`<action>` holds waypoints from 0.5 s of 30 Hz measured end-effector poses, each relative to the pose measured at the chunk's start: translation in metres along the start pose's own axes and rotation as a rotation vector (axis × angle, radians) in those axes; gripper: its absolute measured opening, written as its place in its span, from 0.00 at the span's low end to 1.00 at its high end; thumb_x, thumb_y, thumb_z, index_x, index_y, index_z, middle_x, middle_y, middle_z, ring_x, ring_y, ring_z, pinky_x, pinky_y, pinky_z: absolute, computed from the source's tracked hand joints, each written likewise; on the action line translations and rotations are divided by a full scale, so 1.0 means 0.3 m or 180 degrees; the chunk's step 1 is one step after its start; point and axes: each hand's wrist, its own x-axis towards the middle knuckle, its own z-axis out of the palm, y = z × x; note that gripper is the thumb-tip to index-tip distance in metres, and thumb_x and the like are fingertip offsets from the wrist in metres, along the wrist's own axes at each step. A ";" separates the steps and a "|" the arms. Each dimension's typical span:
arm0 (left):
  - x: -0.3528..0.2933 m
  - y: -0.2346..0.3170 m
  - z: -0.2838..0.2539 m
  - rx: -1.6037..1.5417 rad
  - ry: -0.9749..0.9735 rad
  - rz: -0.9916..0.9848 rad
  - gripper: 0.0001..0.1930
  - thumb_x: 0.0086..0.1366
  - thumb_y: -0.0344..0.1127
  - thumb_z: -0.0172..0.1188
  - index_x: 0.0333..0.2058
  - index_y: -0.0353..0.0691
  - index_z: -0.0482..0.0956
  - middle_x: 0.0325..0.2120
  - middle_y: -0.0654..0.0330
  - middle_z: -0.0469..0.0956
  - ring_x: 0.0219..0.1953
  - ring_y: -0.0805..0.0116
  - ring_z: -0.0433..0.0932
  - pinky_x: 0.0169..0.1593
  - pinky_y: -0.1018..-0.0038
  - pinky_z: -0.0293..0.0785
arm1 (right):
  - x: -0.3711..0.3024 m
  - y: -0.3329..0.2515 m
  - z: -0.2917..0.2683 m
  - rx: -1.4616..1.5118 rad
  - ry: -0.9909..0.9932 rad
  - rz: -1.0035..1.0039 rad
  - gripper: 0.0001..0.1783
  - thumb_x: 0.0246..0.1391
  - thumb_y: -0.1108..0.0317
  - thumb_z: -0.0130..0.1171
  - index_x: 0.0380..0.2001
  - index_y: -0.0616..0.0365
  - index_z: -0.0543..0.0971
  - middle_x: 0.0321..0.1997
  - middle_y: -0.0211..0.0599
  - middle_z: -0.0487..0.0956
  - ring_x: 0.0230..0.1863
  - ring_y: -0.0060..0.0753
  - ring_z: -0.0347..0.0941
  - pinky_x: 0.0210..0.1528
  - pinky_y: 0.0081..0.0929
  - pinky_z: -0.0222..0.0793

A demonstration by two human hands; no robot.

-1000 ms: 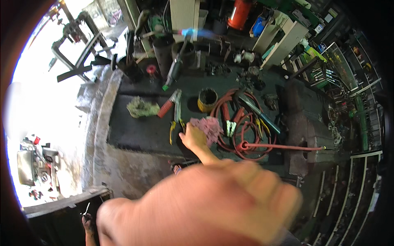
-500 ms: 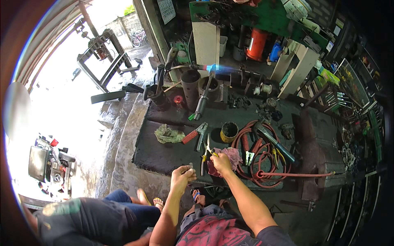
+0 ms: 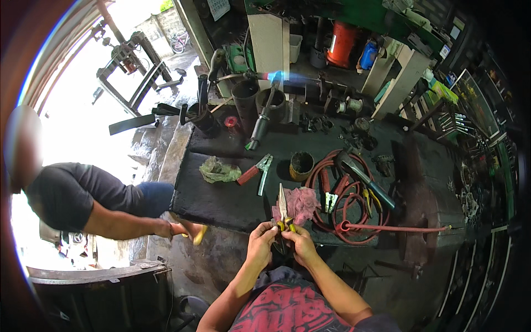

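Jutting beyond left hand (image 3: 261, 242), right hand (image 3: 301, 243): nose of pliers (image 3: 284, 208).

Saw pliers (image 3: 283, 206) between left hand (image 3: 260, 242) and right hand (image 3: 301, 242), before a rag (image 3: 303, 203); behind that, on the bench (image 3: 215, 205), a can (image 3: 300, 169), with 2 tubes (image 3: 245, 100) farther back, a clamp (image 3: 249, 175) left, a cable coil (image 3: 317, 176) right.

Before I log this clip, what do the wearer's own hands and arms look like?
The left hand and right hand are gloveless, and both forearms are uncovered. A short, dark fabric sleeve shows at the right upper arm, matching the dark fabric shirt, which has a large red print.
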 end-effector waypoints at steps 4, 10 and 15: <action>0.004 0.082 0.012 0.1037 0.0432 0.0301 0.12 0.70 0.32 0.65 0.49 0.35 0.83 0.39 0.62 0.84 0.40 0.75 0.79 0.44 0.74 0.77 | -0.042 0.009 -0.021 -0.0093 -0.0179 -0.0018 0.14 0.60 0.78 0.58 0.49 0.59 0.82 0.40 0.27 0.83 0.36 0.23 0.79 0.34 0.22 0.73; 0.061 0.186 -0.001 -0.0238 0.0408 0.0229 0.10 0.72 0.32 0.63 0.48 0.34 0.82 0.42 0.56 0.85 0.43 0.63 0.84 0.48 0.66 0.81 | -0.159 0.009 0.009 -0.2831 -0.0019 -0.0796 0.14 0.64 0.62 0.65 0.39 0.63 0.77 0.35 0.36 0.78 0.33 0.32 0.74 0.38 0.31 0.69; 0.055 0.193 0.021 -0.0330 0.0407 0.0281 0.10 0.74 0.32 0.61 0.47 0.32 0.82 0.42 0.55 0.85 0.42 0.61 0.85 0.49 0.63 0.81 | -0.193 -0.031 0.042 -0.3100 0.0002 -0.1004 0.18 0.66 0.58 0.60 0.47 0.64 0.78 0.51 0.49 0.80 0.50 0.59 0.78 0.52 0.43 0.72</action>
